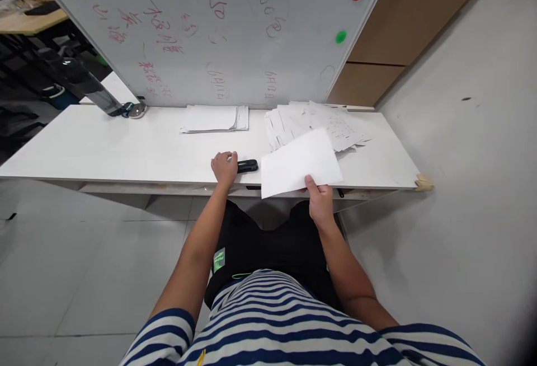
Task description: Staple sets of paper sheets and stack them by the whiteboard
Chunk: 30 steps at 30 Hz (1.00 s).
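My left hand (225, 167) rests on the white desk with its fingers curled over the left end of a black stapler (247, 166). The stapler's right end sticks out past the fingers and points right. In my right hand (320, 198) is a blank white sheet of paper (300, 164), pinched at its near edge with the thumb on top. That paper is raised and tilted above the front of the desk, and it partly covers a spread pile of printed papers (323, 120). Whether it is one sheet or more I cannot tell.
A neater stack of papers (215, 118) lies at the desk's back middle. A clear bottle (94, 89) leans at the back left, beside a round silvery object (137, 109). Behind the desk (104, 150) rises a whiteboard (188, 47). Brown boxes (403, 24) and a wall stand right.
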Motion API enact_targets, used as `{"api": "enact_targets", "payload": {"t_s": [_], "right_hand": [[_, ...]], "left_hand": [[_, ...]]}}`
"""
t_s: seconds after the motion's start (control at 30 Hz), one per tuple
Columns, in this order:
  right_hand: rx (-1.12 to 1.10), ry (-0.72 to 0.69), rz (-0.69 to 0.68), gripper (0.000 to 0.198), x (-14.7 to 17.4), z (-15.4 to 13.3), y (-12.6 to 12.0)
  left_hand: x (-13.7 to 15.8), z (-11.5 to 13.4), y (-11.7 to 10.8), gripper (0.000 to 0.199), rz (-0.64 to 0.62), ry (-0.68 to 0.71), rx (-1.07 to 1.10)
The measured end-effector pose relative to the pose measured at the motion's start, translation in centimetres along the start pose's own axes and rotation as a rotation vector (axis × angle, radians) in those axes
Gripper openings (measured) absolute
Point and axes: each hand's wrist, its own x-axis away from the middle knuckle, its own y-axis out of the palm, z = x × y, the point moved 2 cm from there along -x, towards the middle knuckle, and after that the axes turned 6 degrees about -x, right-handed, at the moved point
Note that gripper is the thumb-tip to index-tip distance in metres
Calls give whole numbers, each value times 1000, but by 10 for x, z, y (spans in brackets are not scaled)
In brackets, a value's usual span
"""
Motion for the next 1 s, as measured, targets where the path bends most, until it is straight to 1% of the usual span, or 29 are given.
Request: {"api": "enact_targets", "payload": {"t_s": [0.03,0.07,0.17,0.23,0.33,0.5,0.6,0.67,0.73,0.8,0.9,0.93,1.0], "right_hand": [[-17,-2,12,49,2,1,0],[-32,29,26,50,3,6,0],[-61,232,71,51,7,37,1],[-71,316,62,52,11,57,0],[-103,292,24,54,17,67,-4],[-140,233,43,56,21,57,-6],[-148,233,33,57,21,55,0],[-158,250,24,58,20,56,8],[-177,271,8,60,16,53,21],[-203,279,-35,61,6,44,41],[-235,241,-145,59,-21,21,86],[-236,222,-191,59,-34,11,106],[-224,206,-231,61,-64,-6,152]], "left_hand": [[0,0,0,29,4,5,-1],[0,-1,1,29,8,11,-1],[-1,-2,2,28,19,21,-6],[-2,-3,3,29,18,28,-2],[-1,-3,5,31,8,46,12],[-1,-4,4,31,-5,61,12],[-2,-8,2,45,-69,130,71],[-1,-13,0,55,-84,166,182],[2,-18,-1,53,-57,218,294],[7,-20,0,45,-49,303,299],[18,-17,5,34,-73,396,68],[22,-15,7,33,-64,409,-16],[27,-10,9,33,-48,455,-119]]}}
